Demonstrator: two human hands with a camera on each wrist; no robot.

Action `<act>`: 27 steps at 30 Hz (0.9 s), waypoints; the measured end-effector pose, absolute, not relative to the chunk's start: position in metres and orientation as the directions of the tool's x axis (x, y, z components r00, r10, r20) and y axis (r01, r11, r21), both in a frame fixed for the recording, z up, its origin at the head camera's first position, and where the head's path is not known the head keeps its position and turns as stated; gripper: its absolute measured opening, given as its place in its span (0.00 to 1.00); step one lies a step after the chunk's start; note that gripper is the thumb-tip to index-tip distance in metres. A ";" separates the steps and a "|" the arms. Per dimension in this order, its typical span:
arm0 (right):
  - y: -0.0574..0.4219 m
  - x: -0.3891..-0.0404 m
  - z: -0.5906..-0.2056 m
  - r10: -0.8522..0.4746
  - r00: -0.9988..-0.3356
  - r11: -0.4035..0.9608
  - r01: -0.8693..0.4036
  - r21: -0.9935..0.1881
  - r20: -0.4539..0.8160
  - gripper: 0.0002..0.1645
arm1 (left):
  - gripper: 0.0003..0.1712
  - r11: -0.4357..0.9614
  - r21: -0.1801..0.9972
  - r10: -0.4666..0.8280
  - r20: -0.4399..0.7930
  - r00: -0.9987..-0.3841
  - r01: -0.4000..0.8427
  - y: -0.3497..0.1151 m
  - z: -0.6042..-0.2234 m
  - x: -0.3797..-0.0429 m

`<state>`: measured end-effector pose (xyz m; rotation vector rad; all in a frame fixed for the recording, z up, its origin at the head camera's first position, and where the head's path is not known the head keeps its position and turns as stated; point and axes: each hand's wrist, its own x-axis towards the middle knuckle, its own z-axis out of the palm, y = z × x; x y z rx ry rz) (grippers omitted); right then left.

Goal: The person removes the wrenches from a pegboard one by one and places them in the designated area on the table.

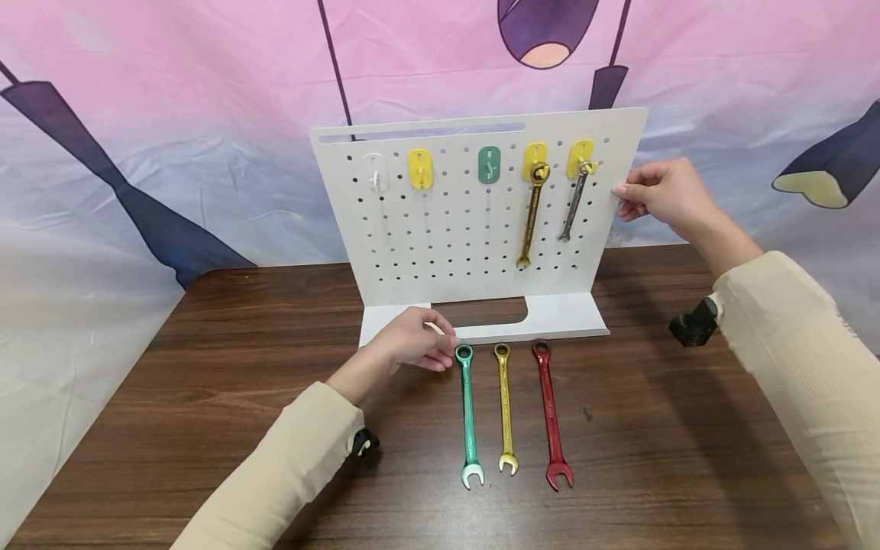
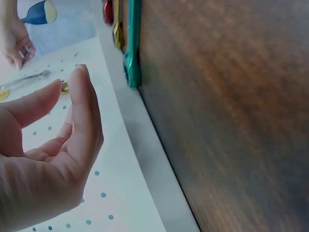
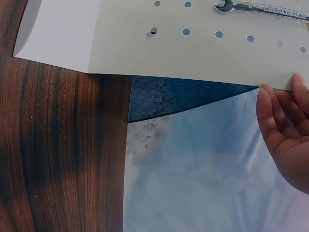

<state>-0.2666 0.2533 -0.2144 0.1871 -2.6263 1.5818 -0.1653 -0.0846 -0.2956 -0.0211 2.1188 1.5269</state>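
Note:
A white pegboard (image 1: 447, 229) stands on the table, and my right hand (image 1: 667, 191) pinches its right edge between thumb and fingers. In the right wrist view the fingertips (image 3: 264, 96) lie at that edge. My left hand (image 1: 419, 340) is by the board's front lip with its thumb and fingers apart, holding nothing. Close beside its fingertips is the ring end of a green combination wrench (image 1: 469, 412). A yellow wrench (image 1: 505, 405) and a red wrench (image 1: 550, 412) lie to the right of it, open ends toward me.
A gold wrench (image 1: 530, 221) and a smaller silver wrench (image 1: 574, 202) hang from yellow hooks on the board. Left of them are a green hook (image 1: 489, 165), another yellow hook (image 1: 420, 169) and a clear hook (image 1: 376, 172), all bare. A patterned cloth (image 1: 206, 153) hangs behind the wooden table (image 1: 241, 367).

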 end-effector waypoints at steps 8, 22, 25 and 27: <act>0.252 -0.266 -0.214 -0.070 -0.990 0.460 -0.141 -0.877 0.123 0.07 | 0.07 0.347 0.896 0.287 -0.383 -0.878 -0.277 -0.084 -0.291 -0.172; 0.253 -0.267 -0.214 -0.073 -0.990 0.464 -0.139 -0.875 0.118 0.07 | 0.09 0.332 0.912 0.274 -0.337 -0.901 -0.241 -0.068 -0.284 -0.187; 0.253 -0.267 -0.213 -0.075 -0.990 0.465 -0.141 -0.874 0.119 0.07 | 0.10 0.332 0.914 0.268 -0.327 -0.906 -0.232 -0.064 -0.283 -0.189; 0.253 -0.267 -0.213 -0.075 -0.990 0.464 -0.142 -0.874 0.121 0.07 | 0.11 0.321 0.921 0.271 -0.314 -0.910 -0.222 -0.062 -0.282 -0.192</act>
